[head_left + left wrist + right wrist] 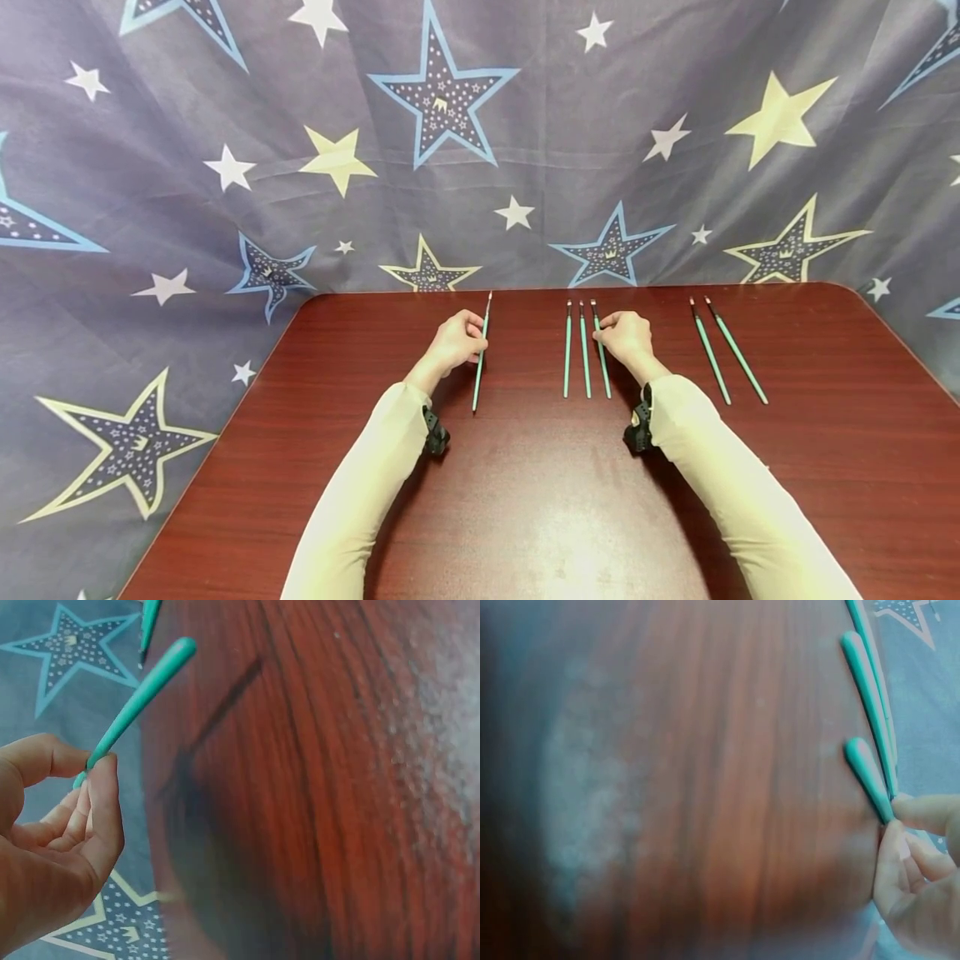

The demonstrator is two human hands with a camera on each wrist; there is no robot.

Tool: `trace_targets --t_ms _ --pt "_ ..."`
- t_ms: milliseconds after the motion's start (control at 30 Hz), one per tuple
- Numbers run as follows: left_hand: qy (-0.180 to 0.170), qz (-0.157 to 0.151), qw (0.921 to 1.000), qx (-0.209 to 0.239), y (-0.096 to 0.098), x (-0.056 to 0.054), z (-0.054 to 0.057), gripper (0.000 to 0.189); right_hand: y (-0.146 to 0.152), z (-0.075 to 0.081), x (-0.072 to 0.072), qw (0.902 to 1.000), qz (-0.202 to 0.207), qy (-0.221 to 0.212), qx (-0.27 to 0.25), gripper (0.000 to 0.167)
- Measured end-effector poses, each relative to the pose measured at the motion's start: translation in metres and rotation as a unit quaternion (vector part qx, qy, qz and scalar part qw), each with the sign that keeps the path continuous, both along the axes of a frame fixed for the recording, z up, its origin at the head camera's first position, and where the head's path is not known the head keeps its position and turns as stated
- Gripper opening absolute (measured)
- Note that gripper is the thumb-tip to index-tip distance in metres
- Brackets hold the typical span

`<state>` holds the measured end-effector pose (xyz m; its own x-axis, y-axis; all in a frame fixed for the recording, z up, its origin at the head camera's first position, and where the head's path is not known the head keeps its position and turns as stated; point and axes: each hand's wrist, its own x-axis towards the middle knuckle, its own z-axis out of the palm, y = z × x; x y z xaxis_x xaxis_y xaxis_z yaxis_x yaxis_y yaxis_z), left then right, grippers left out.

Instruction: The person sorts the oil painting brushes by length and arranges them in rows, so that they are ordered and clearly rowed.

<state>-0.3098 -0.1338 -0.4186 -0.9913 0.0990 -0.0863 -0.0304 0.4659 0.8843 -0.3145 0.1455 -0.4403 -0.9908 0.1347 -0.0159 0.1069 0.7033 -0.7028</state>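
My left hand (456, 340) pinches a slim teal-handled paintbrush (480, 367) between thumb and fingers, its bristle end toward the backdrop. In the left wrist view the rounded handle end of this brush (150, 686) points up over the table, and its shadow falls on the wood. My right hand (627, 337) pinches the rightmost of three teal paintbrushes in a row, a brush (603, 358) with its bristles at the far end. Beside it are the middle brush (585, 358) and the left brush (567, 358). The right wrist view shows the thumb and fingertips round the pinched brush (866, 776).
Two more teal paintbrushes, one (711, 358) and another (738, 354), lie slanted to the right of my right hand. The dark red wooden table (525, 483) ends at a star-patterned cloth backdrop (540, 125). Each wrist carries a small black camera (639, 427).
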Motion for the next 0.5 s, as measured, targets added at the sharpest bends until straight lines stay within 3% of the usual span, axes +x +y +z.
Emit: trace_targets --t_ms 300,500 --pt "-0.011 0.019 0.9997 0.010 -0.001 -0.012 -0.008 0.034 0.001 0.000 0.000 1.0000 -0.005 0.002 -0.002 0.025" --pt "-0.042 0.045 0.9980 0.012 -0.005 -0.017 -0.010 0.033 0.000 0.000 0.001 1.0000 -0.002 -0.003 -0.006 0.026"
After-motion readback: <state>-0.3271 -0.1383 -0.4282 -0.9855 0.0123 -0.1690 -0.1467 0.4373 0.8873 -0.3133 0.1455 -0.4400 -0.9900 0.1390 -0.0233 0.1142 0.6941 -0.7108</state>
